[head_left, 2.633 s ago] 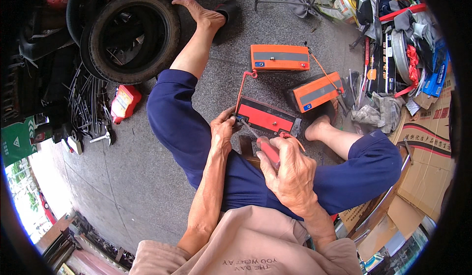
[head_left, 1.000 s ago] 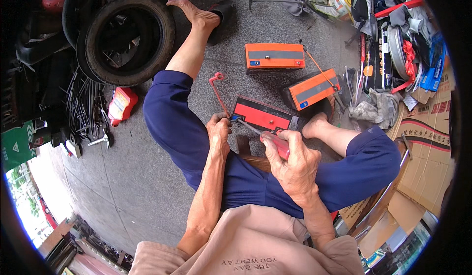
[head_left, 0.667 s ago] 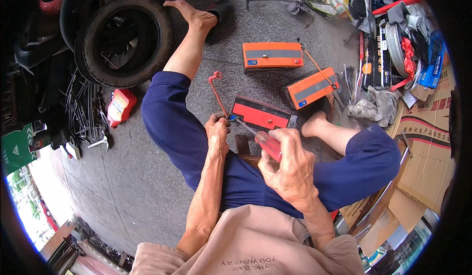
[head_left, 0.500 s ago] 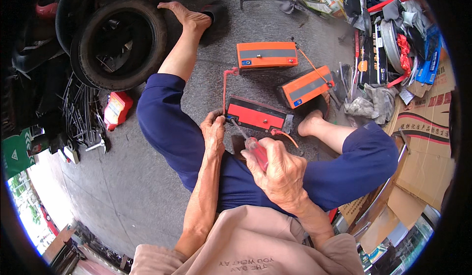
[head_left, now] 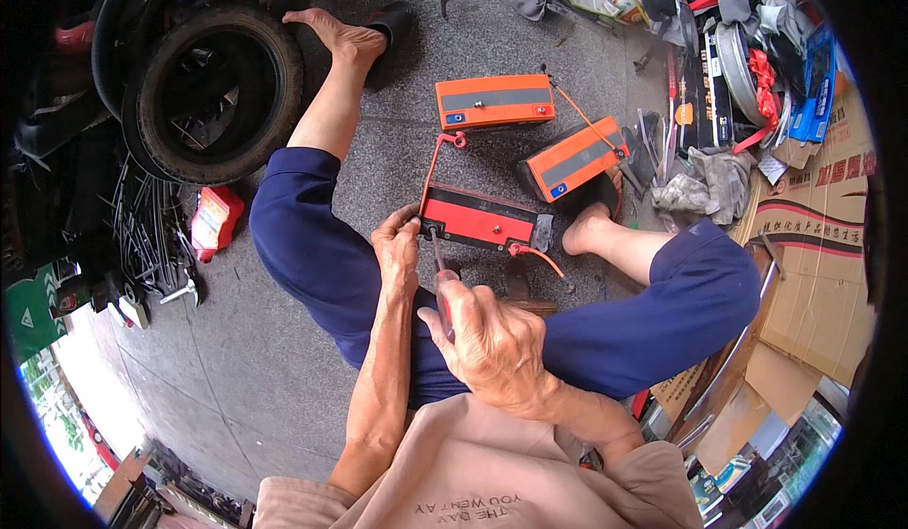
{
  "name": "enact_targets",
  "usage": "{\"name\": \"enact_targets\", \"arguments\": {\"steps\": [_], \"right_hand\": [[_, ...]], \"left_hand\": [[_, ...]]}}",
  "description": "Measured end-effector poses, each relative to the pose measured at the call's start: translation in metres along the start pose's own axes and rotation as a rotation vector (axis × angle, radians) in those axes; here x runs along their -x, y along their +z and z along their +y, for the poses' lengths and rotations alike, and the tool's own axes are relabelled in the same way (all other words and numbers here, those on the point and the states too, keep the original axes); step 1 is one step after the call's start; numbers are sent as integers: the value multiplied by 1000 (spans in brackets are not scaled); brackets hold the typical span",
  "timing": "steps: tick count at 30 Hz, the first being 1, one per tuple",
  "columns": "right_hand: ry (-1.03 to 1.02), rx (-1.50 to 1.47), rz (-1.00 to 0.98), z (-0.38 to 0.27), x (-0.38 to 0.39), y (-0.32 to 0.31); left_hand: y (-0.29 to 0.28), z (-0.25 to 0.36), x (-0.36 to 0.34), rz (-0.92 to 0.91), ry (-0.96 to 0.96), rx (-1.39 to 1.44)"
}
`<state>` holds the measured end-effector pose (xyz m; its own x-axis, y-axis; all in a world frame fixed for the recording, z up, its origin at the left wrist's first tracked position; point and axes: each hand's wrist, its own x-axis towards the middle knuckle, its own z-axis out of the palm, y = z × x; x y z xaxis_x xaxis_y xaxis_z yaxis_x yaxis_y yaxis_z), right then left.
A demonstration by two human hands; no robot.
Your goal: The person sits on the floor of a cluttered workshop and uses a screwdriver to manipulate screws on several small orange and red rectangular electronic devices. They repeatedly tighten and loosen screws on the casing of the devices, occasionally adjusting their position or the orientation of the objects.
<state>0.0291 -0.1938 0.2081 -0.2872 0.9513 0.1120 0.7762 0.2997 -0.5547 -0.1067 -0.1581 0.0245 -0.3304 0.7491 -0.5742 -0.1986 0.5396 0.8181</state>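
A battery with a red top and black edges (head_left: 478, 219) lies between my legs. My left hand (head_left: 395, 253) is at its left end, thumb and fingers pinched on the lower end of a red cable (head_left: 432, 171). My right hand (head_left: 497, 344) is closed round the red handle of a screwdriver (head_left: 443, 292). The screwdriver's shaft points up to the battery's left terminal beside my left fingertips; whether the tip sits in a screw is too small to tell. A shorter orange-red cable (head_left: 542, 257) comes off the battery's right end.
Beyond lie two orange batteries, one at the back (head_left: 495, 89) and one at the right (head_left: 579, 158), joined by an orange cable (head_left: 571, 106). Tyres (head_left: 147, 117), a red bottle (head_left: 217, 221) and a hammer (head_left: 184, 290) are at left. Cardboard (head_left: 818, 245) and clutter stand at right.
My right hand has moved left and the screwdriver stands straighter in line with the terminal. The red cable's far end has swung right, below the back battery. The whole view has shifted slightly.
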Motion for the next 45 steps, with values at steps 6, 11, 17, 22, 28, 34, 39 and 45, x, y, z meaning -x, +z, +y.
{"name": "enact_targets", "arguments": {"steps": [6,11,17,22,28,34,39,45], "right_hand": [[-14,-63,48,4,-11,-7],[-66,12,49,4,-6,1],[28,60,43,7,-12,2],[-44,-1,80,5,-25,-11],[-7,86,-20,4,-11,0],[24,42,4,11,-22,-13],[17,49,-43,11,-18,-8],[83,0,6,16,-19,-6]], "left_hand": [[-1,2,-1,-4,-51,-22],[-3,3,-3,-28,-50,-48],[-4,5,-1,-19,-92,-22],[-3,10,-1,-20,-110,-21],[-4,3,-5,-24,-112,-31],[-5,-1,-5,-40,-73,36],[-6,-3,-9,-21,-129,11],[-4,-1,-9,-9,-148,28]]}}
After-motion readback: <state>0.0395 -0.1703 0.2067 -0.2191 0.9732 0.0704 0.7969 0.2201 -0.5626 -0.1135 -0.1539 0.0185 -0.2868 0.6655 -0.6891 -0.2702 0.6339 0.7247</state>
